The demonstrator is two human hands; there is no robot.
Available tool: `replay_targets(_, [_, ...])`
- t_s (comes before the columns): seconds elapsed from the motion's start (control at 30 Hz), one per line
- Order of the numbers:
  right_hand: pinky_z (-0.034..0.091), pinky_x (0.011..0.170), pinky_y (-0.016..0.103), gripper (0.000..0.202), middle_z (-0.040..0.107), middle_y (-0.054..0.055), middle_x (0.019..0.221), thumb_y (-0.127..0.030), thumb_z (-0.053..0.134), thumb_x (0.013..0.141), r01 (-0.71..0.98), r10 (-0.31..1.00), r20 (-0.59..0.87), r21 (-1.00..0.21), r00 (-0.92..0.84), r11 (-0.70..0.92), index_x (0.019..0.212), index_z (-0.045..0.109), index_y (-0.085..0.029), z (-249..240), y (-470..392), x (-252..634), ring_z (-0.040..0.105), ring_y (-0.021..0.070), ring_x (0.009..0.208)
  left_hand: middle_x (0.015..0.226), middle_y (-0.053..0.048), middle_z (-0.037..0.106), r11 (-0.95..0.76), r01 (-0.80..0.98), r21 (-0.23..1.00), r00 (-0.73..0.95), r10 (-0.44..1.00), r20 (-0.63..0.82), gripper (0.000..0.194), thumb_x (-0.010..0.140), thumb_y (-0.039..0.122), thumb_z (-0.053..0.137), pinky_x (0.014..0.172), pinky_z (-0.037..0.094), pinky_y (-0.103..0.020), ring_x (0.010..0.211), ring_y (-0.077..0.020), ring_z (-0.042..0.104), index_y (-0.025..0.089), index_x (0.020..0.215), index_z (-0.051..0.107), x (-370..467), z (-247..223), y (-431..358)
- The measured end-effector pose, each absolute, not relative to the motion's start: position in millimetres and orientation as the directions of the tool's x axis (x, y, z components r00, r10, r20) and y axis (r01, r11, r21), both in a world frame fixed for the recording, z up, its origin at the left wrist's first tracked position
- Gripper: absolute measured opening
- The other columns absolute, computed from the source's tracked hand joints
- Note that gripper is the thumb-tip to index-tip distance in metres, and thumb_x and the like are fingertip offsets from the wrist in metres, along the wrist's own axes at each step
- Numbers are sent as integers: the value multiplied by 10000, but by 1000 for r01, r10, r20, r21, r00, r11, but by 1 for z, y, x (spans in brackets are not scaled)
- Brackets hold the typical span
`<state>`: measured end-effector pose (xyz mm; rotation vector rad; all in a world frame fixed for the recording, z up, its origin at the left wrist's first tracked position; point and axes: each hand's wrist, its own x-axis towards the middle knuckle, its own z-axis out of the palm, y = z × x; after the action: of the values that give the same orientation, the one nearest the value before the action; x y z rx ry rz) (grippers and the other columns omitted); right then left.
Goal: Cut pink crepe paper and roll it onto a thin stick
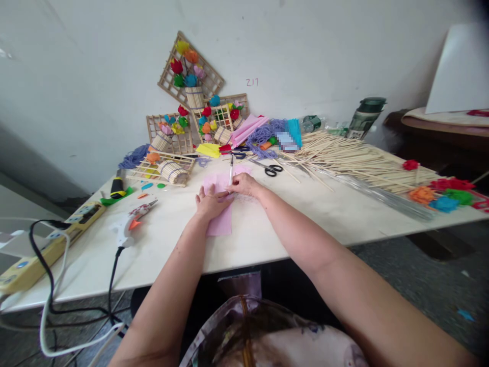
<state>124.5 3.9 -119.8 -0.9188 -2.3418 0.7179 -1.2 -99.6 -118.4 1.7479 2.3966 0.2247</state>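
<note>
A sheet of pink paper (219, 227) lies flat on the white table. On it rests my left hand (211, 204), palm down with its fingers spread, pressing the sheet. My right hand (245, 185) grips a white pen (231, 171) with a dark upper end, which stands nearly upright just beyond the left fingertips. The pen's tip is hidden by the fingers, so any contact with the paper cannot be made out. Behind the right hand lie black-handled scissors (272, 170).
Stick lattices (168, 86) with coloured flowers lean at the back. Loose sticks (344, 153) cover the right side, with a dark bottle (365, 117) behind. At left are a hot glue gun (124, 228), a utility knife (118, 186) and a power strip (57, 244) with trailing cords.
</note>
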Motion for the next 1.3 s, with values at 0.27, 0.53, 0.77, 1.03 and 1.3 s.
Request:
replay_targets(0.27, [329, 550, 188, 242, 639, -2, 654, -368, 622, 686, 476, 724, 276, -599, -632, 644, 687, 683, -134, -117, 1, 125, 543, 106, 640, 1461, 65, 230, 305, 926, 223, -301, 952, -55, 634, 685, 749, 336, 1053, 121, -521, 1347, -337, 60, 430, 1205, 509, -2, -119, -98])
replay_targets(0.53, [340, 563, 195, 251, 652, 4, 697, -386, 619, 680, 495, 717, 286, -562, -636, 663, 718, 693, -149, -116, 0, 125, 563, 120, 668, 1459, 64, 236, 302, 928, 216, -300, 953, -45, 639, 684, 750, 340, 1060, 126, -506, 1344, -332, 91, 421, 1203, 515, -1, -119, -99])
replay_targets(0.77, [348, 576, 195, 250, 661, 8, 715, -376, 619, 686, 504, 715, 281, -549, -640, 667, 740, 699, -146, -115, -1, 126, 571, 125, 682, 1457, 76, 236, 294, 934, 205, -292, 956, -42, 624, 691, 743, 341, 1060, 135, -509, 1341, -333, 106, 429, 1203, 512, -3, -120, -98])
replay_targets(1.03, [347, 568, 191, 245, 655, 14, 684, -344, 591, 709, 478, 698, 297, -554, -651, 682, 727, 695, -123, -116, 0, 126, 565, 117, 652, 1454, 60, 253, 307, 928, 214, -307, 951, -30, 588, 696, 718, 375, 1062, 141, -495, 1337, -328, 138, 438, 1193, 517, -2, -120, -98])
replay_targets(1.3, [352, 576, 192, 235, 658, 13, 692, -331, 586, 713, 480, 704, 284, -564, -651, 672, 749, 696, -126, -116, 2, 126, 562, 115, 656, 1450, 59, 263, 295, 934, 200, -297, 955, -19, 572, 704, 712, 375, 1054, 159, -509, 1330, -330, 165, 452, 1195, 507, -2, -120, -98])
